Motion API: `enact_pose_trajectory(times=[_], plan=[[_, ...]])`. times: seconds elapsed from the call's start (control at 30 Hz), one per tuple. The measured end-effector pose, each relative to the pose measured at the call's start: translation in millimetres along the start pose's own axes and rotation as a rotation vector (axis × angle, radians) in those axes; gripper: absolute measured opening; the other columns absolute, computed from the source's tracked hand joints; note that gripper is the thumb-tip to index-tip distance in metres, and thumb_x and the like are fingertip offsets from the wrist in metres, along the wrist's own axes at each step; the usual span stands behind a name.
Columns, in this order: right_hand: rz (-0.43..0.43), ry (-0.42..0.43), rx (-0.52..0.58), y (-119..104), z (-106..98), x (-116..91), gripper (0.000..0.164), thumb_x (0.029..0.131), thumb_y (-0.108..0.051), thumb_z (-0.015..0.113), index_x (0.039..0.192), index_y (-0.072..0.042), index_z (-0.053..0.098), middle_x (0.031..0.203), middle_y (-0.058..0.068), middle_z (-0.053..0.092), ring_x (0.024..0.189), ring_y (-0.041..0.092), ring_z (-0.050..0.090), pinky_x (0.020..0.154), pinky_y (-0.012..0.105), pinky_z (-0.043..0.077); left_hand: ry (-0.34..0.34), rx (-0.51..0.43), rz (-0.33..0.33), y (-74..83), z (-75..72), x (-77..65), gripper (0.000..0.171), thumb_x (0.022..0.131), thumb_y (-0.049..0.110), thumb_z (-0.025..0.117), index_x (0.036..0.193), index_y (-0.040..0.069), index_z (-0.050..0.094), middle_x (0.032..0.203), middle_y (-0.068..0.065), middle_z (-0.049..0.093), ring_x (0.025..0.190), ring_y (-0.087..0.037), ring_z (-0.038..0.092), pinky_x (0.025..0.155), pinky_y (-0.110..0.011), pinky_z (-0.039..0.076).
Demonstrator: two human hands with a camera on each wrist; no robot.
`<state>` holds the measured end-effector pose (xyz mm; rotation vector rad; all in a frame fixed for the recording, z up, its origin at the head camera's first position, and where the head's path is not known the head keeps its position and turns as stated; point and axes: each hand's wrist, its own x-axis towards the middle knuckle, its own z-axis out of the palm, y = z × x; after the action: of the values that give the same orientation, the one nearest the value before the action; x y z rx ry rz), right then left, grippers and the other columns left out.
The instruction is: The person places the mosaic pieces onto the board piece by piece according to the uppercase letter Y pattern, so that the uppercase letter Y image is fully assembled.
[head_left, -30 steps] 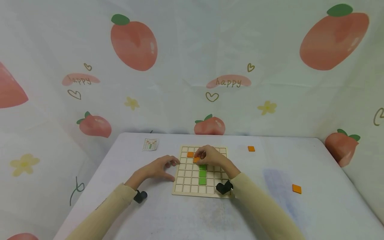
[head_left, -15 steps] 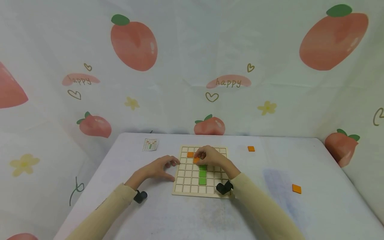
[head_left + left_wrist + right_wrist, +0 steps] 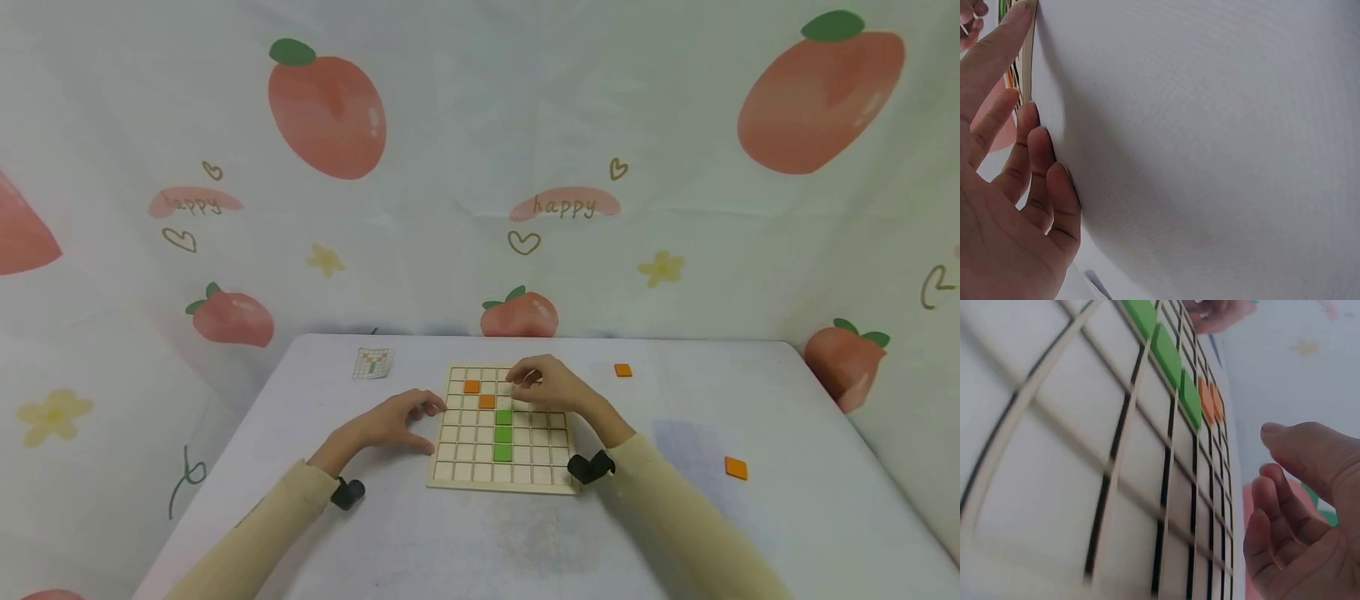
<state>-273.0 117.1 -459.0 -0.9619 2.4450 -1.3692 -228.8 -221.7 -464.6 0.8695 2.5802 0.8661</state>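
A wooden grid board (image 3: 462, 472) lies on the table, with a column of three green square tiles (image 3: 502, 434) in its cells. Two orange square tiles (image 3: 487, 402) sit in a diagonal up and left from the green ones. My left hand (image 3: 390, 421) is at the board's left edge; in the left wrist view its thumb (image 3: 1007, 37) and a finger lie against that edge. Over the upper right of the board hovers my right hand (image 3: 555, 385). In the right wrist view its loosely bent fingers (image 3: 1263, 534) hold nothing, thumb apart from them.
Two loose orange tiles lie right of the board: one far back (image 3: 623, 370), another orange tile (image 3: 736, 467) nearer on the right. A small paper card (image 3: 372, 363) with a printed grid pattern lies at the back left. A fruit-printed cloth (image 3: 450, 167) hangs behind the table.
My right hand has let go of the second orange tile, which stays in its cell, and has moved up and right. My left hand keeps its place. The head view has shifted slightly.
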Motion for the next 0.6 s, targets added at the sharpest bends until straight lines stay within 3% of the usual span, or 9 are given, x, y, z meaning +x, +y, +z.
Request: enact_pose_trajectory(times=[0.23,0.6], plan=[[0.034,0.054,-0.029,10.8,-24.1,-20.1,0.024,0.091,-0.006,0.076,0.111,0.004,0.071,0.103,0.010,0.068,0.090,0.023,0.064,0.085,0.041,0.053,0.002,0.000,0.002,1.4,-0.7,-1.1,0.063,0.080,0.025,0.090,0.133,0.008,0.058,0.117,-0.001,0.059,0.107,-0.023,0.053,0.097,-0.044,0.045],[0.079,0.166,-0.045,35.9,-61.9,-63.2,0.023,0.092,-0.005,0.075,0.110,0.008,0.070,0.108,0.018,0.068,0.095,0.029,0.063,0.087,0.042,0.052,0.008,0.008,0.004,0.5,0.5,-1.3,0.062,0.080,0.027,0.090,0.132,0.010,0.059,0.116,0.001,0.058,0.107,-0.021,0.053,0.096,-0.043,0.045]])
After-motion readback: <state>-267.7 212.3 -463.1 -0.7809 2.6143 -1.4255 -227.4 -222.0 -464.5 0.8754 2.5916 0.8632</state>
